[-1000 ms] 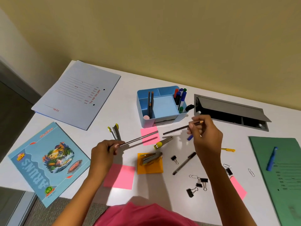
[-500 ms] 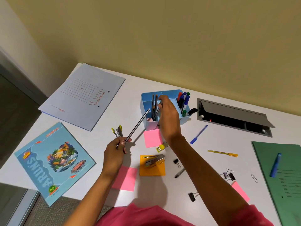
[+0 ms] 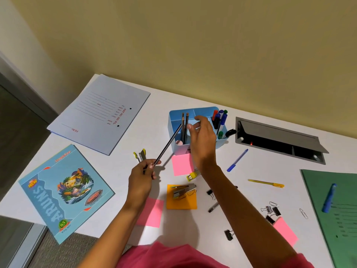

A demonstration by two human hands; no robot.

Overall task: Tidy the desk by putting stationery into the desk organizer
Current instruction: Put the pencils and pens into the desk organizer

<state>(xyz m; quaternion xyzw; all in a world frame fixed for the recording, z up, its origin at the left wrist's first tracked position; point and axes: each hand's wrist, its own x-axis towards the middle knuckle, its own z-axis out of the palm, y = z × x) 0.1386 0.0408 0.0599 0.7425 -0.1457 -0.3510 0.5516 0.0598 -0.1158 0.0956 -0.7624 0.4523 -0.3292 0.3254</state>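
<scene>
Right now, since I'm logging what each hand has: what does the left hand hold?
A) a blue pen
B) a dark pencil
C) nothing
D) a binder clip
B: the left hand pinches the lower end of a dark pencil that slants up toward the blue organizer, while the blue pen lies on the desk.

An office, judging by the white desk (image 3: 160,122) with built-in cable hatch (image 3: 270,130), file folder (image 3: 100,113) and desk organizer (image 3: 204,109).
</scene>
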